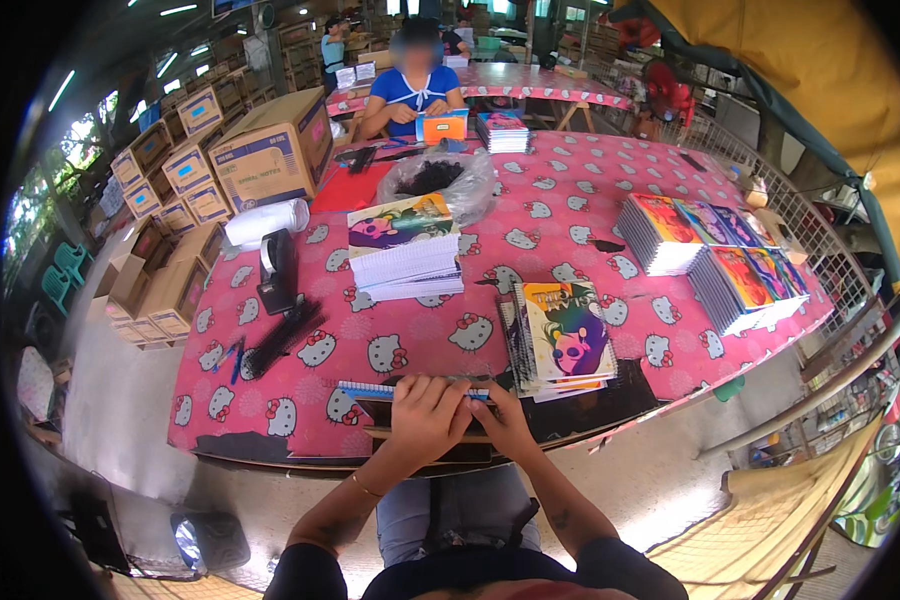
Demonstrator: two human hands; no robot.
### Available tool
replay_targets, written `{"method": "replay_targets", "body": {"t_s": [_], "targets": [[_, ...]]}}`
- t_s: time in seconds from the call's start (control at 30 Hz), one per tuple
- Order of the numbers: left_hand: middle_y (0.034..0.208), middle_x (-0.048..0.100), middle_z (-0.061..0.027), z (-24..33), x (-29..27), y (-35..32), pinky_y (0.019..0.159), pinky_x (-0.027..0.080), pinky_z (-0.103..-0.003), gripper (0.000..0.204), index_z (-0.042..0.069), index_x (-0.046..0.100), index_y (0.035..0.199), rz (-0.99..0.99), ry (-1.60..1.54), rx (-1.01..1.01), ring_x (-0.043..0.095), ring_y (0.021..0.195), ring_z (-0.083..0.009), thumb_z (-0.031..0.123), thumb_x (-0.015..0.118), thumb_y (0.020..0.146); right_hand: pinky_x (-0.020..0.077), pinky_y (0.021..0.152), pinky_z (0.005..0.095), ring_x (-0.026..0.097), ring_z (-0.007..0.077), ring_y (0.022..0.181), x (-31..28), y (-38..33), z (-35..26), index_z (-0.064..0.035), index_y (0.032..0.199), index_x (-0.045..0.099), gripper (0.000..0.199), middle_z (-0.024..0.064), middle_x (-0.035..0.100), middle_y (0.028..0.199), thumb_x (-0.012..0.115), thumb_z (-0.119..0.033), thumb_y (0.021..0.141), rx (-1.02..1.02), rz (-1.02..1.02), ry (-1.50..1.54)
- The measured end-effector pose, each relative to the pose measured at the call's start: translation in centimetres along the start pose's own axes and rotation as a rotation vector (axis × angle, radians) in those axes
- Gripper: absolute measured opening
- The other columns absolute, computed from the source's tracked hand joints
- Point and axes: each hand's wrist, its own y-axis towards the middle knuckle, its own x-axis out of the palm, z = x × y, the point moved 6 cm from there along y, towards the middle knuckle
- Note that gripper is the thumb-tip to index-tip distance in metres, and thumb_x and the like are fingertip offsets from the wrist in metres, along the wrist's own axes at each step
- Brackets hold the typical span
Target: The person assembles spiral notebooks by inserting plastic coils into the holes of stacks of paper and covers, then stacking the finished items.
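Item in hand: one notebook with a blue edge, lying flat at the near rim of the pink patterned table, its long axis running left to right across you, the bound edge seemingly facing away toward the table's middle. Your left hand lies on top of it with fingers curled down over the far edge; your right hand sits just beside, fingers bent and pressing the same edge; both close on the notebook, though how tightly cannot be told. Step, as judged: working the spiral or edge of this notebook, mid-way. The next move likely calls for keeping the edge level and both sets of fingers aligned along it. Just beyond your right fingers: a stack of finished notebooks with colourful covers. Beyond your left fingers: a loose-paged stack; further left, black spiral combs.
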Motion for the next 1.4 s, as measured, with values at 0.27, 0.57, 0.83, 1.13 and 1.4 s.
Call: {"method": "replay_targets", "body": {"t_s": [0.27, 0.57, 0.83, 1.13, 1.4], "targets": [[0.093, 0.065, -0.0041, 0.8, 0.6, -1.4, 0.095, 0.040, -0.041, 0.026, 0.008, 0.067, 0.109, 0.074, 0.097, -0.042, 0.061, 0.084, -0.0216, 0.019, 0.067, 0.085, 0.0510, 0.086, 0.0335, 0.067, 0.0274, 0.098, -0.1, -0.3, -0.3, -0.0005, 0.120, 0.061, 0.027, 0.0151, 0.067, 0.108, 0.062, 0.000, 0.094, -0.051, 0.023, -0.071], [0.096, 0.066, -0.0020, 1.0, 0.4, -1.8, 0.099, 0.036, -0.045, 0.030, 0.010, 0.067, 0.109, 0.008, 0.064, -0.040, 0.062, 0.089, -0.0207, 0.008, 0.067, 0.079, 0.0508, 0.093, 0.0349, 0.066, 0.0286, 0.107, -0.6, 0.5, -1.6, -0.0017, 0.125, 0.061, 0.038, 0.0134, 0.066, 0.119, 0.064, 0.003, 0.088, -0.162, -0.034, -0.060], [0.104, 0.068, -0.0053, 1.7, -7.7, 5.4, 0.110, 0.034, -0.049, 0.027, 0.009, 0.070, 0.105, 0.237, -0.127, 0.076, 0.064, 0.099, -0.0214, 0.002, 0.067, 0.080, 0.0531, 0.077, 0.0314, 0.070, 0.0232, 0.085, -4.3, 1.7, -8.4, -0.0005, 0.123, 0.066, 0.035, 0.0153, 0.072, 0.100, 0.070, -0.006, 0.089, -0.161, -0.061, -0.107], [0.085, 0.069, -0.0109, -5.0, 0.2, -0.9, 0.076, 0.046, -0.043, 0.016, 0.005, 0.071, 0.093, -0.326, 0.015, -0.158, 0.064, 0.080, -0.0311, 0.019, 0.065, 0.093, 0.0496, 0.101, 0.0430, 0.066, 0.0322, 0.115, -14.3, 1.6, -9.9, -0.0035, 0.123, 0.069, 0.040, 0.0125, 0.069, 0.123, 0.075, -0.014, 0.084, -0.532, 0.338, -0.801], [0.076, 0.066, -0.0077, -4.4, 0.3, -0.9, 0.071, 0.044, -0.043, 0.022, 0.006, 0.068, 0.082, -0.201, 0.043, -0.168, 0.062, 0.072, -0.0295, 0.020, 0.058, 0.096, 0.0349, 0.113, 0.0530, 0.052, 0.0306, 0.133, -12.3, 1.6, -2.3, -0.0131, 0.136, 0.062, 0.063, 0.0111, 0.056, 0.141, 0.082, -0.038, 0.081, -0.197, -0.004, -0.987]]}}
